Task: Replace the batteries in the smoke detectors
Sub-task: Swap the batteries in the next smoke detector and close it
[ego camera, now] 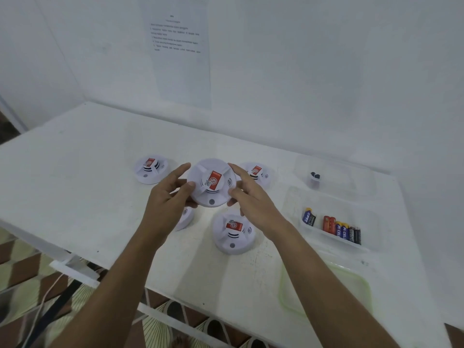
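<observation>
Near the middle of the frame both hands grip one held smoke detector [212, 182] just above the white surface [75, 184], its red label facing up; the left hand [170, 197] curls round its left rim with the thumb on the edge; the right hand [251, 197] holds the right rim between fingers and thumb. Four other detectors rest on the surface: one at the upper left [150, 169], one behind the right hand [258, 172], one just below the held unit [233, 232], and one partly hidden under the left hand [185, 218]. At the right of the frame a clear tray [376, 222] holds a row of batteries [334, 227]; a printed sheet [178, 51] hangs on the wall above.
</observation>
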Motion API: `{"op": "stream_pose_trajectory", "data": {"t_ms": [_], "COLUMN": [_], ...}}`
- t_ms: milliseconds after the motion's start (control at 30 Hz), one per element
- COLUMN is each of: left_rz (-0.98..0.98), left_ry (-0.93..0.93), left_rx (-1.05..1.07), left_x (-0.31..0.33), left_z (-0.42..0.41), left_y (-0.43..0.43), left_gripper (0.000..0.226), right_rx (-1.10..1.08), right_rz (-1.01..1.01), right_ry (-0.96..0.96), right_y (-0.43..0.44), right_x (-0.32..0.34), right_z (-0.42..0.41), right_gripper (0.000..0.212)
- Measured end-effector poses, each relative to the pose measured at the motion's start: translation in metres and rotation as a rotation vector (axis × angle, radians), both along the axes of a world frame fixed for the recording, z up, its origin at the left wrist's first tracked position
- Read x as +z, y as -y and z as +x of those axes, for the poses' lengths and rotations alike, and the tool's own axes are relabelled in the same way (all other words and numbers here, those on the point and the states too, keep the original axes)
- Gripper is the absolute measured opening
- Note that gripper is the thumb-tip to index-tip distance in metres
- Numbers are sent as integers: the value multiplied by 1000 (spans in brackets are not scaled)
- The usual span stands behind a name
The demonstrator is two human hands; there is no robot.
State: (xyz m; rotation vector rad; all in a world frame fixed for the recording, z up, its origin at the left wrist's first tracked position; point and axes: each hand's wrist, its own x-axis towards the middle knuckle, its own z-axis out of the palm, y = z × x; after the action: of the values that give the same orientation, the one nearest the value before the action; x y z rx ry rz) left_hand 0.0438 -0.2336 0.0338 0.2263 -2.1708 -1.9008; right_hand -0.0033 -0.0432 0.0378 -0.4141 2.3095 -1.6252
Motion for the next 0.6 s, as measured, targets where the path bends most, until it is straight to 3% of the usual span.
{"op": "stream_pose_trajectory", "data": {"t_ms": [600], "left_rz": [-37], "left_ry": [56], "left_rx": [-169], "left_x": [6], "left_z": [-45], "left_y": [44], "left_gripper": [26], "right_rx": [-146], "right_rz": [-26], "right_ry": [3], "right_y": [38], "right_x": [-3], "right_z": [-13], "right_gripper": [57]}}
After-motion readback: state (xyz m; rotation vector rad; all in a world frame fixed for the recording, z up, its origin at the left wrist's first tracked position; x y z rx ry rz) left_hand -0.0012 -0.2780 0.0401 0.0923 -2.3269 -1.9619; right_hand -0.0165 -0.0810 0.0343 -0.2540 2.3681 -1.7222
